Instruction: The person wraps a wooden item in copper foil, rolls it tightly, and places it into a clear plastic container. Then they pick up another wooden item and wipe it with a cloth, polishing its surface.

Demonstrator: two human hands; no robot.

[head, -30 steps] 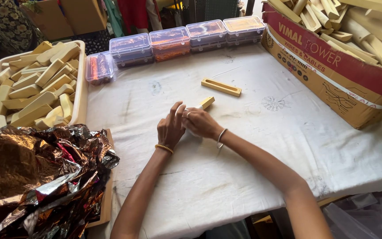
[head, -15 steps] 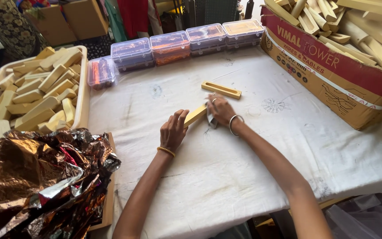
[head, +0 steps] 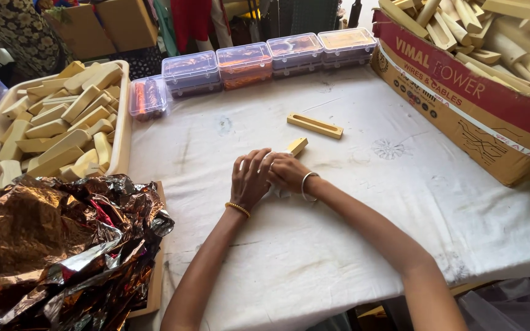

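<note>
Wooden block (head: 296, 146), pale yellow, short: it lies on the white cloth (head: 351, 233) at the middle of the table, with one end jutting out past your fingertips toward the far side and the rest hidden under your hands. Your left hand (head: 249, 181) and your right hand (head: 286, 171) are pressed together over it, fingers overlapping; both seem closed around the block's near end, though the grip itself is covered and you cannot tell exactly how each finger sits. A bit of white material shows just under your right hand, too hidden to identify.

Slotted wooden strip (head: 314, 125), same pale yellow: flat on the cloth, just beyond the block, apart from both hands.

Plastic boxes (head: 246, 61), clear with lids, a row along the far edge of the table, with orange and red contents; one smaller box (head: 147, 97) stands at the row's left end.

Cream tray (head: 122, 132) to your left, heaped with pale wooden pieces (head: 62, 132).

Crumpled foil sheet (head: 56, 245), coppery and silver, near your left elbow, at the table's near left corner.

Cardboard carton (head: 461, 116), brown with a red band, at your far right, filled with longer wooden pieces (head: 498, 37).
</note>
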